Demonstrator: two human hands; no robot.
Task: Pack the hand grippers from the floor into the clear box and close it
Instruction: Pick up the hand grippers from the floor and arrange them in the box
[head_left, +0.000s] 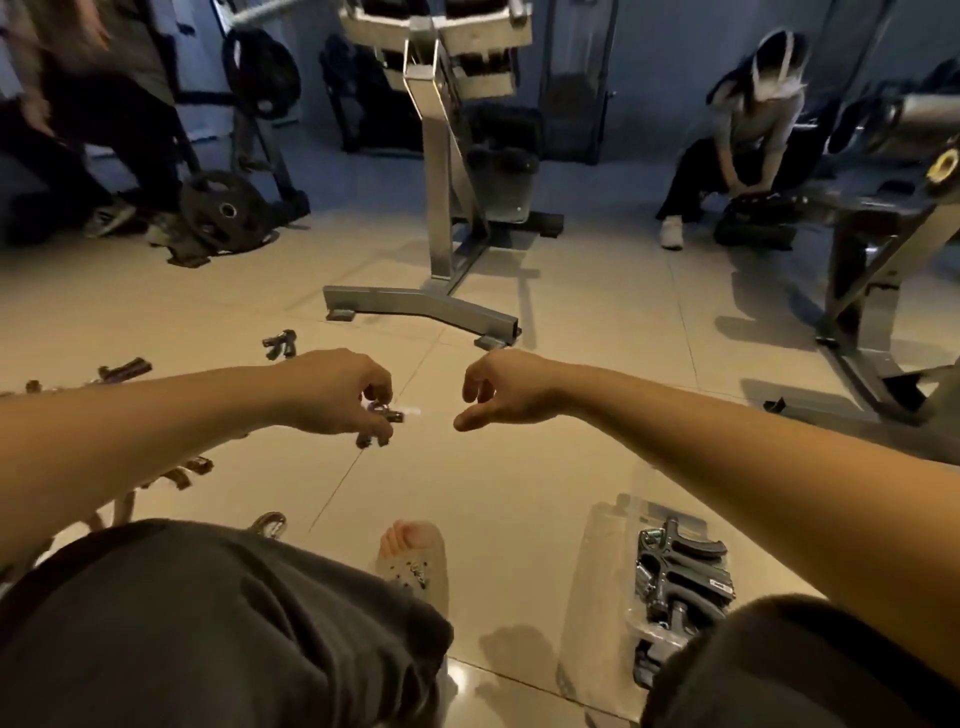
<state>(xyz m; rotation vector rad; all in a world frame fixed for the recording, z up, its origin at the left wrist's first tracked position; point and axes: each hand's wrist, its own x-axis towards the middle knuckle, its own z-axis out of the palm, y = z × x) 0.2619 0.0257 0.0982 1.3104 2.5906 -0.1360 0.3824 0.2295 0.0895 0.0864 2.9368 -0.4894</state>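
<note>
My left hand (343, 395) grips a dark hand gripper (382, 423) above the tiled floor, its handles sticking out below my fingers. My right hand (498, 389) hangs just to the right of it, fingers loosely curled, holding nothing. The clear box (602, 582) lies open on the floor at lower right, with several dark hand grippers (680, 577) stacked inside. More hand grippers lie on the floor to the left: one (279, 344) far out, one (124, 370) further left, others (182, 473) under my left forearm, and one (269, 524) by my knee.
A steel gym machine base (421, 306) stands on the floor ahead. Another machine frame (872, 322) is at right. Weight plates (223, 213) lean at far left. A seated person (748, 135) is at the back right, another person's legs (104, 156) at back left. My sandalled foot (415, 556) is below.
</note>
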